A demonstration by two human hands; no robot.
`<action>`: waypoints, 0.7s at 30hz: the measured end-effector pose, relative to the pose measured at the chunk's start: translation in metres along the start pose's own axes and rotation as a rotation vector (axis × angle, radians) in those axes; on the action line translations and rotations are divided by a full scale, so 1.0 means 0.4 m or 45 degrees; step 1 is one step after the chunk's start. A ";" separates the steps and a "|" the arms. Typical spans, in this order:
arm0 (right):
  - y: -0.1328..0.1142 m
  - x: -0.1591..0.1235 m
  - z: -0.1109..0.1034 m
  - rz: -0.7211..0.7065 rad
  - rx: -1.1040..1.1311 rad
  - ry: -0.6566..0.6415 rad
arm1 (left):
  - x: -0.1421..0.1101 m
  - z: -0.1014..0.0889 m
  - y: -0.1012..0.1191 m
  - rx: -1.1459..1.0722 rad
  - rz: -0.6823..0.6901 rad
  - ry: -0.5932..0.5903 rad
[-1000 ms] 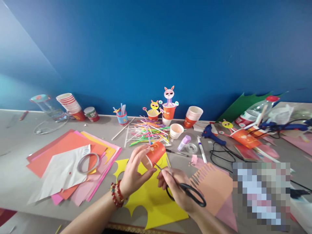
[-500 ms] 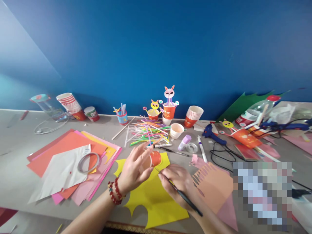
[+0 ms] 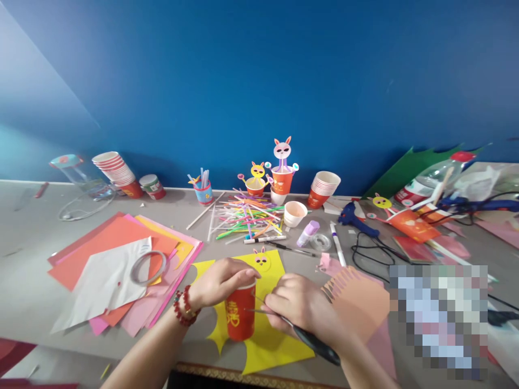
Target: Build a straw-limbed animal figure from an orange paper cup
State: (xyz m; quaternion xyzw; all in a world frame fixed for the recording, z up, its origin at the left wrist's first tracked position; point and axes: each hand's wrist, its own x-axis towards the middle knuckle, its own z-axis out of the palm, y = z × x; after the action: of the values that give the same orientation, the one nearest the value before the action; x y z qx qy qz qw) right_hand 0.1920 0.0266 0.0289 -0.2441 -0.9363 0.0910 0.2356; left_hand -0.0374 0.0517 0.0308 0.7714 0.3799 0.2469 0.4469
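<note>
My left hand (image 3: 221, 282) grips the top of a red paper cup (image 3: 240, 317) that stands upright on a yellow paper cut-out (image 3: 265, 340). My right hand (image 3: 302, 308) holds black-handled scissors (image 3: 312, 341), and their blade tip touches the cup's side near the rim. A small yellow bunny face (image 3: 261, 259) lies on the yellow paper just beyond the cup. A beaded red bracelet (image 3: 182, 308) sits on my left wrist.
Stacked coloured paper sheets (image 3: 113, 254) with a tape ring (image 3: 148, 268) lie to the left. Straws (image 3: 247, 219), pens, a glue stick (image 3: 307, 233), stacked cups (image 3: 322, 189), bunny cup figures (image 3: 281, 173), a blue glue gun (image 3: 357, 219) and cables crowd the back and right. Fringed pink paper (image 3: 352, 297) lies beside my right hand.
The cup came down from a tilted hold in the air to stand upright on the yellow paper. Both hands moved nearer to me, and the scissors now point at the cup's side.
</note>
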 end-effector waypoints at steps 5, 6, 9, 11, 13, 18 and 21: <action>-0.004 0.002 -0.004 -0.073 -0.019 -0.059 | 0.000 0.004 -0.001 -0.144 -0.111 -0.146; -0.005 0.001 -0.003 -0.071 -0.022 -0.055 | 0.001 0.006 -0.001 -0.160 -0.130 -0.143; -0.006 -0.001 0.003 -0.067 -0.031 -0.034 | 0.003 0.014 -0.003 -0.170 -0.173 -0.115; -0.006 -0.001 0.007 -0.063 -0.012 0.011 | 0.003 0.019 -0.006 -0.159 -0.183 -0.088; -0.008 0.000 0.011 -0.041 0.031 0.070 | 0.002 0.022 -0.009 -0.140 -0.166 -0.067; -0.018 0.005 0.018 0.092 0.167 0.100 | -0.001 0.020 -0.008 -0.029 -0.056 -0.016; -0.023 0.001 0.028 0.283 0.381 0.107 | -0.001 0.016 -0.003 0.058 0.019 0.026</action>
State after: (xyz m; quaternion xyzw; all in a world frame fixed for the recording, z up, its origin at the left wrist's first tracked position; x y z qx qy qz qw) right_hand 0.1826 0.0180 0.0220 -0.3120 -0.8688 0.2444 0.2968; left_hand -0.0335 0.0487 0.0268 0.7815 0.3843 0.2494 0.4235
